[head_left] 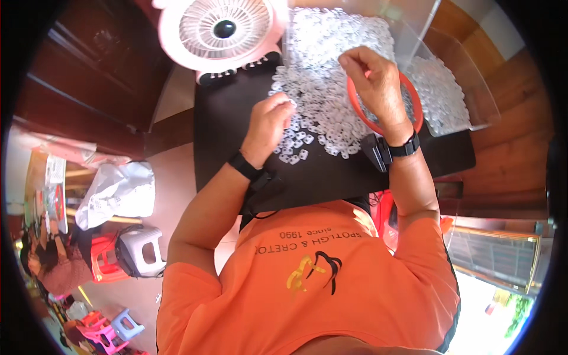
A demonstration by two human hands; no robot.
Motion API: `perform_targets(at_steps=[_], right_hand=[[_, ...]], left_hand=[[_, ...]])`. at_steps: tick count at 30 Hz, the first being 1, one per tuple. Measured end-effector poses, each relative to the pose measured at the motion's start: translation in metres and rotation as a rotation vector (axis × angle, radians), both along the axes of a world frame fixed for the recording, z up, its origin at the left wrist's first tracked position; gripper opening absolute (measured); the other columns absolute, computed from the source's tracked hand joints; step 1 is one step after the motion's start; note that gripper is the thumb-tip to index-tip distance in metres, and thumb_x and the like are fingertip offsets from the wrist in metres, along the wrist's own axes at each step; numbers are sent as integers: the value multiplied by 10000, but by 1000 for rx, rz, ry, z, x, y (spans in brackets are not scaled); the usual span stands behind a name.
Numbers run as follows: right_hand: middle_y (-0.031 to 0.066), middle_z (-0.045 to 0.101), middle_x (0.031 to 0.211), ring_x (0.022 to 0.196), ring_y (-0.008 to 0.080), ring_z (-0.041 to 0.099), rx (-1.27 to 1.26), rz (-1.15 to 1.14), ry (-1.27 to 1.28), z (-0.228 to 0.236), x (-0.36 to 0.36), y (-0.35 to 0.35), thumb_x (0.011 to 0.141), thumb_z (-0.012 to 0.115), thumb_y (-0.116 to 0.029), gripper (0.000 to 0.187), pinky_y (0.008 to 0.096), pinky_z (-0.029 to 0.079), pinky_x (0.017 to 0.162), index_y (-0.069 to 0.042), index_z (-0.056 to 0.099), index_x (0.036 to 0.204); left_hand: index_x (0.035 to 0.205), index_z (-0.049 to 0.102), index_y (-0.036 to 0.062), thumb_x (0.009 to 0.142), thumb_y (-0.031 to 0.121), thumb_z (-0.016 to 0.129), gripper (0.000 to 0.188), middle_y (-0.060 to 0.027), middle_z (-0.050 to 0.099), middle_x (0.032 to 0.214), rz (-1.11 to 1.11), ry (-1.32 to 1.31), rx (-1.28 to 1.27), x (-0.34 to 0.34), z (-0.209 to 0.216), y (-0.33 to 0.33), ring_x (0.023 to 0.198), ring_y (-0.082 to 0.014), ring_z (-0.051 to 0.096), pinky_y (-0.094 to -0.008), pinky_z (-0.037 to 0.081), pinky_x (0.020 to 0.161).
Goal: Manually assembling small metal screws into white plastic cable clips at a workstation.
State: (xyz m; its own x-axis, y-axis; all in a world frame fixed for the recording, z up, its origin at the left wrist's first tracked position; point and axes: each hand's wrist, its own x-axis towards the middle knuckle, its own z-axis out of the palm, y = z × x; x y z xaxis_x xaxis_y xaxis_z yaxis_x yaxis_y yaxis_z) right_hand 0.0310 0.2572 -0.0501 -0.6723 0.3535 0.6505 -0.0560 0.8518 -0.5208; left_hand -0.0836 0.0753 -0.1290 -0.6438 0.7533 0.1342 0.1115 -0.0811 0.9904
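Observation:
A heap of small white plastic pieces with holes (322,109) covers the middle of the dark table (231,136). At the heap's left edge my left hand (266,127) is closed, a small white piece pinched at its fingertips. My right hand (378,86) hovers over a red-rimmed round bowl (419,106), its thumb and fingers drawn together. Whatever those fingers hold is too small to make out. Grey contents (407,102) show inside the bowl, partly hidden by the hand and wrist. Both wrists wear black straps with small devices.
A pink fan (171,32) stands at the far left of the table. Behind the heap, a transparent bin (423,26) holds many white pieces; another transparent bin (488,112) is to the right. Plastic stools (142,251), a silvery bag (121,189) and a person (65,266) are at left.

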Motion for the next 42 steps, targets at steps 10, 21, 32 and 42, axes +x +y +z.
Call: perform_targets(at_steps=[10,21,32,42], right_hand=[[104,672,788,701,184,630,80,-139,-269,0,29,54,826,661,-181,170,287,486,658,-39,681,917],[113,669,843,787,270,635,268,68,-518,-27,17,42,793,662,-229,210,370,493,705,-46,674,897],[90,607,845,877,296,598,469,240,-610,-48,2,-9,791,626,-199,152,405,492,741,-65,635,860],[114,631,780,754,275,635,167,194,-549,-42,-9,0,805,629,-172,145,365,494,672,-45,622,875]], left_hand=[[737,557,25,897,174,516,223,4,492,586,-39,-87,-28,-2,2,-1,491,-54,402,-223,301,447],[747,566,23,886,164,535,200,3,495,586,8,-130,-13,0,3,0,476,-53,408,-213,303,419],[767,565,51,900,195,506,205,23,483,597,4,-99,-42,-1,8,0,494,-49,404,-192,304,447],[740,569,20,843,149,552,166,-6,501,563,17,-121,5,-4,3,1,466,-59,408,-222,313,432]])
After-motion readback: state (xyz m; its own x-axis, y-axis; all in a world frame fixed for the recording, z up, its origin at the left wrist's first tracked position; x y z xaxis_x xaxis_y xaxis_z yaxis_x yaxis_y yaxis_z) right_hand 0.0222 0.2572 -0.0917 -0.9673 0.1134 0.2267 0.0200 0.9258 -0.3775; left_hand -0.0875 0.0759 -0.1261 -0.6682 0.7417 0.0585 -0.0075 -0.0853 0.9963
